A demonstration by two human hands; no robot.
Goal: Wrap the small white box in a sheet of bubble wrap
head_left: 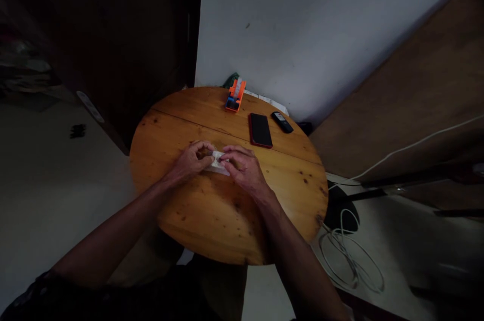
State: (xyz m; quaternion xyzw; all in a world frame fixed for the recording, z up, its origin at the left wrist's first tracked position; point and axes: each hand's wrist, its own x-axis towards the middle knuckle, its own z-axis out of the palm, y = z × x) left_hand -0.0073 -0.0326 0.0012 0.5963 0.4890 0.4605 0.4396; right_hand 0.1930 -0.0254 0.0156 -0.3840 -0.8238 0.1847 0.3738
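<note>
On a round wooden table lies a small white folded piece, perhaps paper, near the middle. My left hand rests at its left edge with the fingers curled and pinching it. My right hand presses on its right side with fingers bent over it. Both hands cover most of the white piece, so its shape is hard to make out.
At the far side of the table stand an orange tape dispenser, a black phone with a red edge and a small dark handset. A white wall is behind. White cable coils lie on the floor at the right.
</note>
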